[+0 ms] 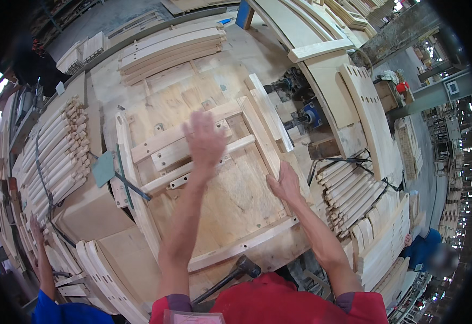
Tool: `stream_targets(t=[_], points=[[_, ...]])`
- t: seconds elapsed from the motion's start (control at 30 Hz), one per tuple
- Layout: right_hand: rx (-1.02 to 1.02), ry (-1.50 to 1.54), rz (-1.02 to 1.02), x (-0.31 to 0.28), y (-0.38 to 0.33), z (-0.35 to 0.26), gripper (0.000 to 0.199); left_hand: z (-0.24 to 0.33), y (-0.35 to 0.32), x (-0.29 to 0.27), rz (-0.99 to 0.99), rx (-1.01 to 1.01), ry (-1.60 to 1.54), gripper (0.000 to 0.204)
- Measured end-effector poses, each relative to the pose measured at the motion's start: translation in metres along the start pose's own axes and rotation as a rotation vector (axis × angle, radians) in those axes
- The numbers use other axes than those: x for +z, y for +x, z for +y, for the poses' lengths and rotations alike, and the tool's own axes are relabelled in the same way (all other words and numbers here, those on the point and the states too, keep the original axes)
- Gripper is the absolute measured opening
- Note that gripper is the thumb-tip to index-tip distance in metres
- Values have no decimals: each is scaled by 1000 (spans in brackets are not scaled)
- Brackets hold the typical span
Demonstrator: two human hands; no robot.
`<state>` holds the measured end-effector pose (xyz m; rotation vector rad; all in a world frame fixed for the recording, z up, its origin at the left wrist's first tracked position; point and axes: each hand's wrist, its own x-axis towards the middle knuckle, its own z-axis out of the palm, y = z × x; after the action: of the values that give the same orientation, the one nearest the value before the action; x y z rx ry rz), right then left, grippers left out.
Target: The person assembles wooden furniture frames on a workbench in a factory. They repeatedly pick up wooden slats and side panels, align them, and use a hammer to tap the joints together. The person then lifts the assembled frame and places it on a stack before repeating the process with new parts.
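A: Workshop floor crowded with stacked timber; plywood worktop [230,200] in the centre carries a chair-back frame [203,162] lying flat. Step in hand?

B: Judged as assembly, seating the cross rails. Left hand [203,141] hovers over the rails [192,154], fingers spread wide, holding nothing; blurred, so contact with the wood cannot be told. Right hand [285,183] is pressed flat against the right side post [263,137], fingers together, gripping nothing.

A: Next move calls for?

B: Probably pressing or tapping the joints home. Mallet [233,275] lies at the near worktop edge, just beside the bottom rail [241,245], between the forearms. Either hand would have to draw back to reach it.

A: Edges and room?

B: Tight. Bundled dowels [58,156] stand along the left, with a green square [105,168] near the left post. Curved slats [171,48] are stacked at the far side. Clamp machinery [300,116] sits just beyond the right post, and more spindles [349,191] lie to its right. Open plywood shows only inside the frame. Another person's hand [35,229] rests on parts at lower left, well apart from the frame.
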<state>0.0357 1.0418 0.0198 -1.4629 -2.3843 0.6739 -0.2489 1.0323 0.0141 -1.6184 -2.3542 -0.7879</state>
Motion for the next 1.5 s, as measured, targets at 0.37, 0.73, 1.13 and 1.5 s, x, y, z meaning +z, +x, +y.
stream_targets(t=[0.37,0.73,1.13,1.5], points=[[106,15,-77,-2,-3,-10,42,-74,9,-23,-153,-133,59,37],[75,28,-25,-3,2,-9,43,-76,9,-18,-102,-117,83,34],[107,104,43,2,-8,-12,41,-70,12,-28,-27,-110,4,29],[-418,137,195,-12,62,-74,70,-14,-76,-82,126,34,-186,32]])
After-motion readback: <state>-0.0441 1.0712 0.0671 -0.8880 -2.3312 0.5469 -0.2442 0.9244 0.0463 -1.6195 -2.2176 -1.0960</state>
